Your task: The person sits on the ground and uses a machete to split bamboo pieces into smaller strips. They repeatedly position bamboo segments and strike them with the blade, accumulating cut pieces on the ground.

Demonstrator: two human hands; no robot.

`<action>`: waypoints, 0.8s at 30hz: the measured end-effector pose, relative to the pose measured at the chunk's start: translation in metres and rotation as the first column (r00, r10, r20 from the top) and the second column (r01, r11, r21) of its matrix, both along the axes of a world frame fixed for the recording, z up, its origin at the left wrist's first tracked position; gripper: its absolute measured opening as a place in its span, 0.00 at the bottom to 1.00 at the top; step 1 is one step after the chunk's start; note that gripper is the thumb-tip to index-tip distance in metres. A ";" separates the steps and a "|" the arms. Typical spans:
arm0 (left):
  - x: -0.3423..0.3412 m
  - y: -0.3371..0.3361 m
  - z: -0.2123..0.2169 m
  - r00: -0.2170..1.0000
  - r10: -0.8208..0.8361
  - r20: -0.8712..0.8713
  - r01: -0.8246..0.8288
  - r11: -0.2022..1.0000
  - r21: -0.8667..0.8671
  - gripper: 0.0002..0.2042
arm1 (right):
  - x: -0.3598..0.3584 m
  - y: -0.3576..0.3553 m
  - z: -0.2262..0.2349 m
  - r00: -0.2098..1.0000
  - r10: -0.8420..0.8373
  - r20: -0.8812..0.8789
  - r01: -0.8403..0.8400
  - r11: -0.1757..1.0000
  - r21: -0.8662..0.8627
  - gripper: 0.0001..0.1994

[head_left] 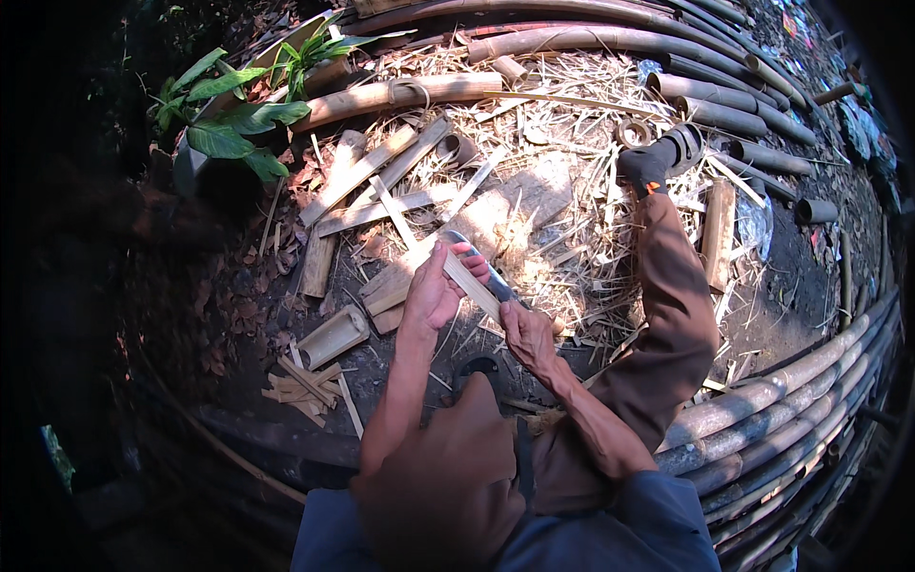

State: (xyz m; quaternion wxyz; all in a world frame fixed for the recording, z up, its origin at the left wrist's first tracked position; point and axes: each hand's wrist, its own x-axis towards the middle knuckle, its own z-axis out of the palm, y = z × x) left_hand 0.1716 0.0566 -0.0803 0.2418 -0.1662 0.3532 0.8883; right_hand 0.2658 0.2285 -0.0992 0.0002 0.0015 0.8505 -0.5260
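A flat, pale bamboo strip (474, 287) slants across the middle, in front of my body. Around its upper part the fingers of my left hand (432, 294) are closed. My right hand (530, 337) is shut on a knife (498, 283) with a dark, broad blade. The blade points up and away to the left, lying along the strip's right side, close to my left fingertips. Where the edge meets the strip, if it does, is hidden. My right thumb is near the strip's lower end.
Split bamboo pieces (357, 179) and shavings (591, 267) litter the ground ahead. A small pile of short strips (307, 386) lies at left, beside a half-round bamboo piece (333, 337). Long poles (762, 405) lie at right; a leafy plant (233, 119) stands far left. My leg (672, 286) stretches forward.
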 end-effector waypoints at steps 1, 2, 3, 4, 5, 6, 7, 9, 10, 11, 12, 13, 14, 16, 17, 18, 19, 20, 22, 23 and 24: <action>-0.002 -0.006 -0.007 0.999 -0.040 0.003 0.040 0.999 -0.022 0.22 | 0.000 -0.002 -0.003 1.000 0.013 -0.003 -0.013 0.999 -0.034 0.21; -0.006 -0.009 -0.011 0.996 -0.088 0.002 0.088 0.995 -0.039 0.23 | -0.001 -0.002 -0.007 1.000 0.018 -0.009 -0.019 0.998 -0.062 0.20; -0.009 -0.010 -0.015 0.991 -0.136 0.002 0.136 0.989 -0.057 0.24 | -0.001 -0.004 -0.013 1.000 0.009 0.011 -0.009 0.999 -0.048 0.19; -0.007 -0.008 -0.019 0.997 -0.071 0.012 0.071 0.995 -0.067 0.25 | -0.001 -0.007 -0.019 1.000 0.000 0.031 0.002 0.999 -0.035 0.17; -0.005 -0.003 -0.019 1.000 -0.011 0.020 0.013 0.997 -0.078 0.25 | -0.004 -0.010 -0.020 0.999 -0.017 0.050 0.018 1.000 -0.022 0.15; -0.001 0.003 -0.019 0.998 0.048 0.028 -0.046 0.995 -0.090 0.26 | -0.006 -0.013 -0.021 0.995 -0.067 0.077 0.070 0.997 -0.037 0.17; 0.007 0.010 -0.020 0.997 0.060 0.048 -0.053 0.990 -0.132 0.27 | -0.008 -0.015 -0.022 0.988 -0.116 0.105 0.122 0.991 -0.052 0.18; 0.049 0.020 -0.030 0.992 -0.086 -0.087 0.041 0.903 -0.428 0.21 | -0.014 -0.025 -0.017 0.981 -0.113 0.155 0.121 0.992 -0.043 0.20; 0.062 0.012 -0.047 0.987 -0.118 -0.114 0.044 0.862 -0.506 0.19 | -0.016 -0.030 -0.014 0.991 -0.044 0.130 0.057 0.994 -0.097 0.20; 0.071 0.015 -0.045 0.978 -0.160 -0.130 0.057 0.817 -0.574 0.17 | -0.014 -0.032 -0.011 0.994 0.011 0.112 0.005 0.990 -0.143 0.20; 0.074 0.014 -0.043 0.991 -0.074 -0.108 -0.010 0.779 -0.627 0.14 | -0.012 -0.034 -0.008 0.994 0.066 0.091 -0.048 0.981 -0.189 0.19; 0.079 0.011 -0.041 0.991 0.117 -0.060 -0.131 0.830 -0.542 0.13 | -0.008 -0.026 -0.006 0.987 0.064 0.148 -0.023 0.965 -0.263 0.18; 0.069 0.012 -0.021 0.996 0.077 0.053 -0.037 0.843 -0.537 0.13 | 0.000 -0.003 -0.051 0.998 0.024 0.058 -0.031 0.990 0.136 0.16; 0.069 -0.036 -0.026 0.988 -0.072 0.140 0.141 0.802 -0.580 0.11 | 0.011 0.007 -0.067 0.995 -0.100 -0.010 0.093 0.877 0.471 0.25; 0.068 -0.059 -0.035 0.973 -0.120 0.196 0.206 0.836 -0.509 0.09 | 0.018 0.012 -0.081 0.998 -0.057 0.010 0.043 0.850 0.525 0.28; 0.067 -0.059 -0.029 0.965 -0.150 0.215 0.241 0.830 -0.503 0.10 | 0.025 0.019 -0.104 0.999 -0.029 0.037 0.002 0.812 0.584 0.31; 0.061 -0.047 -0.018 0.953 -0.201 0.228 0.291 0.823 -0.488 0.11 | 0.027 0.031 -0.138 0.997 -0.065 0.050 0.018 0.775 0.632 0.32; 0.062 -0.051 -0.008 0.945 -0.210 0.251 0.312 0.813 -0.491 0.11 | 0.026 0.025 -0.136 0.993 -0.070 0.099 0.001 0.820 0.572 0.31; 0.064 -0.061 0.003 0.933 -0.270 0.238 0.358 0.773 -0.524 0.17 | 0.023 0.020 -0.115 0.978 -0.070 0.195 -0.026 0.893 0.449 0.29; 0.065 -0.067 0.005 0.927 -0.291 0.236 0.374 0.761 -0.530 0.18 | 0.021 0.020 -0.101 0.980 -0.085 0.180 0.018 0.938 0.347 0.25; 0.066 -0.074 0.005 0.920 -0.313 0.235 0.392 0.750 -0.533 0.19 | 0.020 0.020 -0.087 0.965 -0.101 0.242 0.021 0.949 0.315 0.23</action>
